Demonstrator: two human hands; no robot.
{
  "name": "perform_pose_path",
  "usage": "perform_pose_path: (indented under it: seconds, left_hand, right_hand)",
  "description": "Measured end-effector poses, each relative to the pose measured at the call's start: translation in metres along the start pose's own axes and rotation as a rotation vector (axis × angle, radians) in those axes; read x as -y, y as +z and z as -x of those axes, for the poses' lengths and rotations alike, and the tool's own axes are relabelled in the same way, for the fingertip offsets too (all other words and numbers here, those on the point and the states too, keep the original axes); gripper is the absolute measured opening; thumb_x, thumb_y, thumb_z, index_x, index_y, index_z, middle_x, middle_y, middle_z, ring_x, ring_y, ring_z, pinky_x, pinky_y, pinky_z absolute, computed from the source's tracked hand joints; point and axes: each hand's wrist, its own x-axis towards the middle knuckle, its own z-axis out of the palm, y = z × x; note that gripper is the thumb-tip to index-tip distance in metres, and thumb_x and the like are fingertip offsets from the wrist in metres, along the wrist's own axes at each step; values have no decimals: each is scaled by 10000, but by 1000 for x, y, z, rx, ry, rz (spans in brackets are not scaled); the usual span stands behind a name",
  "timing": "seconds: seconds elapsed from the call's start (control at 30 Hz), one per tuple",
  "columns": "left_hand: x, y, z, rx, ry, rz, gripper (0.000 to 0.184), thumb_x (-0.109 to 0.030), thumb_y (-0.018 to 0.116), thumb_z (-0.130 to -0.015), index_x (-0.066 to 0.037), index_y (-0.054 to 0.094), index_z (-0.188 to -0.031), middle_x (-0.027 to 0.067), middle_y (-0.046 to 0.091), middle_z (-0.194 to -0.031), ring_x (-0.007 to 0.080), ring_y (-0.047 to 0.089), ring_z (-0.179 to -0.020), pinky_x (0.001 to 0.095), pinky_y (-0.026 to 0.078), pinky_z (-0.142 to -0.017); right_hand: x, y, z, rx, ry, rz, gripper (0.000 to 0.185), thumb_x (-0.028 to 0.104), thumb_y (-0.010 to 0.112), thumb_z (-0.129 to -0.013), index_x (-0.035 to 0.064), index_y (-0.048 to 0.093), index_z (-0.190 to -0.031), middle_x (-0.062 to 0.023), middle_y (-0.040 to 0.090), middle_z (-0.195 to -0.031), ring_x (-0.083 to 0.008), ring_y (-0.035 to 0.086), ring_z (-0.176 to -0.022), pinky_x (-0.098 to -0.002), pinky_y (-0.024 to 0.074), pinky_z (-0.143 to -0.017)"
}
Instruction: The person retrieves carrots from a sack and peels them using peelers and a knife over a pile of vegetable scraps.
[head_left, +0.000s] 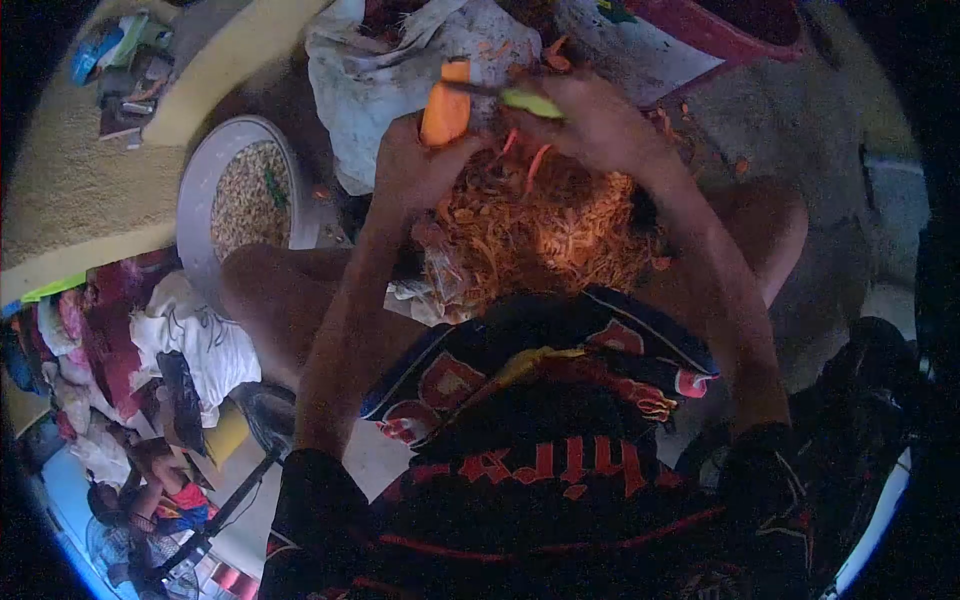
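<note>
My left hand (pixel 425 165) is closed around a thick orange carrot (pixel 445 115), its top pointing up and away from me. In my right hand (pixel 595 125), slightly blurred, is a green-handled peeler (pixel 533 103). Its dark, thin blade lies across the upper part of the carrot; blur hides its exact shape. Below both hands, between my legs, sits a big heap of orange carrot peelings (pixel 540 230). A few strips stand out brighter near the top of it. Some clear plastic (pixel 445 265) shows at the heap's left edge.
A pale sack (pixel 350 110) lies just beyond my hands, with a reddish tub (pixel 740 30) at the far right. Left of my knee stands a round basin (pixel 190 200) of small pale pieces. Clothes (pixel 195 340) and a person's legs (pixel 150 480) are at lower left.
</note>
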Motion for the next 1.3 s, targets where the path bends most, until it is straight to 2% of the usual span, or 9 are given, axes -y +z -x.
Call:
perform_pose_path:
  seconds: [0.47, 0.57, 0.63, 0.83, 0.9, 1.0, 1.07, 1.23, 1.3]
  left_hand:
    - [-3, -16, 1, -345, 386, -363, 429, -365, 760, -751, -44, 685, -1026, 194, 696, -869, 404, 678, -801, 472, 534, -709]
    - [6, -23, 1, -63, 315, -453, 442, -363, 760, -762, -51, 679, -1064, 203, 694, -947, 421, 672, -821, 462, 537, -708]
    - [12, -22, 5, 420, 201, -661, 470, -364, 763, -817, -31, 679, -1139, 167, 722, -1003, 299, 714, -888, 402, 547, -816]
    - [-42, -1, -35, 993, -64, -208, 576, -467, 738, -868, -75, 605, -1270, 38, 700, -1036, 119, 623, -967, 338, 524, -861]
    - [-91, 11, -68, 688, 234, -116, 523, -410, 740, -883, -70, 596, -1253, 48, 693, -1048, 113, 629, -977, 329, 531, -838]
    - [-161, 18, -111, 561, 170, 186, 406, -335, 730, -905, -77, 625, -1200, 27, 685, -1095, 106, 635, -996, 321, 533, -834]
    - [-209, 1, -99, 467, 139, 384, 670, -395, 617, -977, -77, 325, -1489, 98, 589, -1280, 189, 601, -1138, 327, 508, -899]
    - [-67, 41, -181, 78, 408, 227, 253, -220, 765, -851, -114, 696, -1070, 23, 714, -927, 123, 675, -863, 283, 541, -767]
    - [4, 17, -230, 19, 455, 71, 233, -152, 756, -830, -107, 701, -1052, 45, 719, -898, 147, 691, -865, 304, 551, -775]
  right_hand:
    - [-62, -6, -4, 528, 431, 88, 469, 446, 623, -941, 28, 604, -1152, -165, 666, -951, -328, 675, -853, -452, 513, -744]
    - [-42, -55, 12, 141, 57, 210, 556, 520, 619, -930, 23, 589, -1176, -169, 656, -962, -289, 663, -837, -440, 498, -722]
    - [-35, -99, 8, 233, 423, -28, 534, 509, 627, -932, 42, 604, -1191, -138, 667, -1006, -261, 650, -872, -424, 501, -759]
    - [-64, -176, 39, -566, 502, -553, 439, 410, 619, -964, 97, 611, -1271, -60, 612, -1244, -146, 586, -1073, -297, 484, -882]
    - [-69, -184, 38, -758, 487, -526, 460, 402, 620, -964, 94, 596, -1305, -70, 584, -1297, -136, 565, -1129, -281, 475, -903]
    - [-65, -187, 37, -933, 349, -824, 501, 376, 581, -980, 104, 526, -1397, -71, 532, -1370, -171, 526, -1217, -333, 449, -973]
    - [-58, -186, 32, -1122, 372, -1089, 672, 459, 529, -961, 124, 375, -1523, -130, 483, -1466, -245, 448, -1347, -411, 348, -1117]
    - [-103, -196, 76, -1230, 737, -863, 621, 431, 488, -988, 120, 372, -1513, -151, 548, -1392, -258, 551, -1241, -437, 403, -1070]
    - [-142, -196, 114, -1015, 641, -230, 514, 370, 495, -999, 93, 484, -1433, -147, 610, -1308, -256, 624, -1129, -423, 473, -989]
